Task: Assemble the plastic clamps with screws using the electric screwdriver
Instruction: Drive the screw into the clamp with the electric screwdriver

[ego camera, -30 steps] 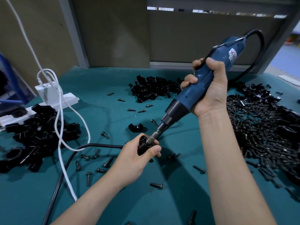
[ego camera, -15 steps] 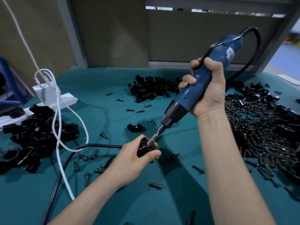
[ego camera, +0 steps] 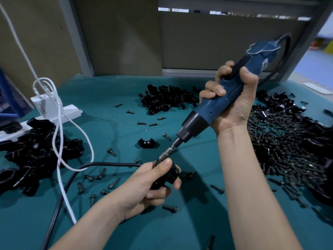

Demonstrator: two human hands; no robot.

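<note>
Since a moment ago the left hand (ego camera: 144, 184) has turned the plastic clamp (ego camera: 172, 175) in its grip: the thumb now lies across the top and more of the black body shows past the fingers. The electric screwdriver (ego camera: 209, 110) has tipped a little steeper.

The left hand is curled round the clamp, holding it just above the green worktop (ego camera: 189, 222) at centre front. The right hand (ego camera: 232, 103) is wrapped tight round the screwdriver's blue body, with its bit (ego camera: 166, 154) slanting down-left and its tip at the clamp beside the thumb. I cannot tell whether it sits in a screw head.

A heap of screws (ego camera: 281, 147) lies to the right, with loose clamp parts (ego camera: 165, 100) at the back and a black pile of clamps (ego camera: 32, 156) on the left.
</note>
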